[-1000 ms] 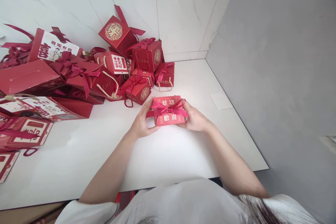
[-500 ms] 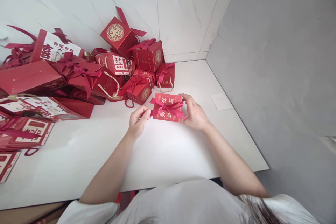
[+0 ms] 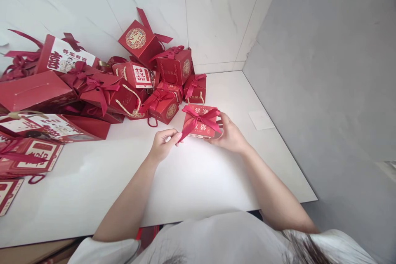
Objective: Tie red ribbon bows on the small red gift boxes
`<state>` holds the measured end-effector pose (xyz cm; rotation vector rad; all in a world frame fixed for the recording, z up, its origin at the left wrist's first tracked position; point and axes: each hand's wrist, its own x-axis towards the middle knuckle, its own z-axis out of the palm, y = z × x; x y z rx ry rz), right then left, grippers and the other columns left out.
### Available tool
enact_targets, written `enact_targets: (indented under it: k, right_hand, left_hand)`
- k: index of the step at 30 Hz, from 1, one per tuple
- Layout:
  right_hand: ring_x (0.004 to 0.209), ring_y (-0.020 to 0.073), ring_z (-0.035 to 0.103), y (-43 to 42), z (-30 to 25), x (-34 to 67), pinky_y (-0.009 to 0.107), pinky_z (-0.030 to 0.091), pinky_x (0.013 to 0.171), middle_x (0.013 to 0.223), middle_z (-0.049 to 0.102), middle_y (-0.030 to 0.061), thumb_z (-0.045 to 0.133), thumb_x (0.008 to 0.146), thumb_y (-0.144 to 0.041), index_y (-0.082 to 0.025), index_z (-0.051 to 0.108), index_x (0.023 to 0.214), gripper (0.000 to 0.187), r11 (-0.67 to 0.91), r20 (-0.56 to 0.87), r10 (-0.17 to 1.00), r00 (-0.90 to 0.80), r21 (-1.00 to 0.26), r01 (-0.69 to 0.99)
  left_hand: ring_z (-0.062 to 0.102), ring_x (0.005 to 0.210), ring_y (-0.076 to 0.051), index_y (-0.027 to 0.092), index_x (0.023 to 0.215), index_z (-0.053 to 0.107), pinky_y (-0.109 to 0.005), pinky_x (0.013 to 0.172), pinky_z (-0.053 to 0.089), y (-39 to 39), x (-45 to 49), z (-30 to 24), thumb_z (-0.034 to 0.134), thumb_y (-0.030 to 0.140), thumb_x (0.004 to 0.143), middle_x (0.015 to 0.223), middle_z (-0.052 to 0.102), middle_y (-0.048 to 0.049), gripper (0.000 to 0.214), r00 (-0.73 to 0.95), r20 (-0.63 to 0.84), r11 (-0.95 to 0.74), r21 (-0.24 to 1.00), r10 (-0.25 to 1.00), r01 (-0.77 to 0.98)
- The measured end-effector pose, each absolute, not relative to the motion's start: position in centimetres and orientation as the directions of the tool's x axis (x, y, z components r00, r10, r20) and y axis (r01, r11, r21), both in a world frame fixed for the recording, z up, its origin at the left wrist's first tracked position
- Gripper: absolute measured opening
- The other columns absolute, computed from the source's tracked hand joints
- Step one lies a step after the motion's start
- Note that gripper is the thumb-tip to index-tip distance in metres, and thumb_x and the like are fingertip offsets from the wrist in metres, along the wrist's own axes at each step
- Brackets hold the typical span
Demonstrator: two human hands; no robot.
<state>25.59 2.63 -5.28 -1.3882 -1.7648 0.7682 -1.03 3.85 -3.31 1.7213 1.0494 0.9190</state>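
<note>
A small red gift box [image 3: 189, 120] with pale Chinese lettering is tilted in front of me, over the white table. Across its top lies a crimson ribbon bow [image 3: 200, 118] with a knot in the middle. My left hand [image 3: 163, 144] pinches one ribbon tail between thumb and fingers at the box's near left corner. From the right, my right hand [image 3: 230, 135] grips the box's side, fingers behind and thumb at the near edge. The underside of the box is hidden.
Several red gift boxes with ribbons and rope handles are heaped at the left and back; one ribboned box [image 3: 163, 106] sits close by. More flat printed boxes [image 3: 37, 154] lie at the left edge. A white square [image 3: 260, 119] is on the table [image 3: 198, 181] at right, beside a grey wall.
The box has shifted slightly right and tilted, so its near printed side now shows. My left hand has moved slightly down with the ribbon tail, which now slants down toward it.
</note>
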Motion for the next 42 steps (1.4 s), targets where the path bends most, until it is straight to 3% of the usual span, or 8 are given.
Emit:
enact_targets:
  k: [3, 6, 9, 12, 20, 25, 34, 42]
  right_hand:
    - [0.104, 0.0280, 0.069, 2.5, -5.0, 25.8, 0.043, 0.058, 0.086, 0.135, 0.059, 0.0117, 0.085, 0.066, -0.040, -0.025, 0.040, 0.136, 0.084, 0.221, 0.126, 0.963, -0.238, -0.875, 0.430]
    - [0.111, 0.0279, 0.066, 2.3, -4.8, 25.8, 0.043, 0.055, 0.093, 0.135, 0.060, 0.0112, 0.086, 0.067, -0.036, -0.024, 0.043, 0.134, 0.080, 0.222, 0.096, 0.938, -0.334, -0.904, 0.365]
    - [0.112, 0.0278, 0.066, 2.1, -4.8, 25.6, 0.043, 0.055, 0.094, 0.138, 0.058, 0.0109, 0.087, 0.066, -0.037, -0.025, 0.043, 0.136, 0.084, 0.212, 0.069, 0.928, -0.367, -0.907, 0.365]
    - [0.110, 0.0278, 0.066, 2.1, -5.0, 25.3, 0.044, 0.055, 0.094, 0.141, 0.056, 0.0112, 0.089, 0.064, -0.039, -0.026, 0.042, 0.139, 0.090, 0.218, 0.065, 0.931, -0.359, -0.888, 0.405]
    - [0.103, 0.0249, 0.068, 2.0, -5.3, 25.3, 0.043, 0.057, 0.090, 0.138, 0.057, 0.0110, 0.088, 0.064, -0.038, -0.026, 0.039, 0.143, 0.093, 0.255, 0.084, 0.925, -0.370, -0.860, 0.441]
    - [0.107, 0.0269, 0.068, 1.9, -5.3, 25.1, 0.043, 0.057, 0.091, 0.138, 0.057, 0.0124, 0.087, 0.066, -0.039, -0.026, 0.035, 0.146, 0.096, 0.272, 0.080, 0.916, -0.393, -0.843, 0.463]
    - [0.109, 0.0299, 0.067, 1.9, -5.7, 25.0, 0.045, 0.056, 0.090, 0.137, 0.058, 0.0139, 0.086, 0.068, -0.043, -0.026, 0.032, 0.147, 0.097, 0.326, 0.109, 0.906, -0.409, -0.796, 0.510]
    - [0.100, 0.0285, 0.070, 1.9, -5.4, 25.0, 0.043, 0.057, 0.084, 0.130, 0.061, 0.0134, 0.085, 0.068, -0.040, -0.024, 0.033, 0.144, 0.093, 0.378, 0.148, 0.891, -0.428, -0.764, 0.522]
  left_hand:
    - [0.057, 0.064, -0.016, 0.018, 0.068, 0.063, -0.031, 0.063, 0.045, 4.5, -1.3, -3.9, 0.053, 0.048, 0.095, 0.065, 0.061, -0.0032, 0.042, 0.246, 0.274, -0.321, 0.931, 0.930, 0.177]
    - [0.062, 0.089, -0.021, 0.020, 0.098, 0.066, -0.032, 0.072, 0.050, 4.6, -1.3, -4.2, 0.055, 0.048, 0.094, 0.094, 0.066, -0.0071, 0.031, 0.113, 0.412, -0.427, 0.872, 0.904, 0.239]
    - [0.059, 0.110, -0.024, 0.022, 0.113, 0.066, -0.038, 0.088, 0.051, 4.2, -1.1, -3.9, 0.054, 0.044, 0.095, 0.114, 0.062, -0.0102, 0.031, 0.148, 0.570, -0.576, 0.714, 0.808, 0.398]
    - [0.059, 0.111, -0.025, 0.022, 0.114, 0.070, -0.043, 0.096, 0.049, 3.8, -0.8, -3.6, 0.053, 0.038, 0.096, 0.119, 0.060, -0.0108, 0.029, 0.203, 0.661, -0.650, 0.550, 0.723, 0.524]
    - [0.061, 0.119, -0.023, 0.024, 0.123, 0.067, -0.043, 0.106, 0.047, 4.0, -0.9, -4.0, 0.047, 0.025, 0.100, 0.126, 0.067, -0.0079, 0.030, 0.243, 0.582, -0.610, 0.595, 0.776, 0.524]
    - [0.063, 0.112, -0.022, 0.023, 0.125, 0.064, -0.039, 0.098, 0.053, 3.8, -0.8, -3.7, 0.057, 0.024, 0.095, 0.119, 0.067, -0.0084, 0.031, 0.235, 0.594, -0.613, 0.584, 0.769, 0.532]
    - [0.064, 0.108, -0.023, 0.022, 0.097, 0.070, -0.039, 0.097, 0.051, 3.4, -0.7, -2.9, 0.058, 0.023, 0.092, 0.107, 0.066, -0.0069, 0.013, 0.274, 0.609, -0.634, 0.516, 0.744, 0.576]
    - [0.063, 0.103, -0.022, 0.023, 0.112, 0.068, -0.038, 0.094, 0.052, 3.7, -1.1, -2.8, 0.058, 0.019, 0.092, 0.111, 0.062, -0.0079, 0.023, 0.318, 0.606, -0.653, 0.475, 0.729, 0.590]
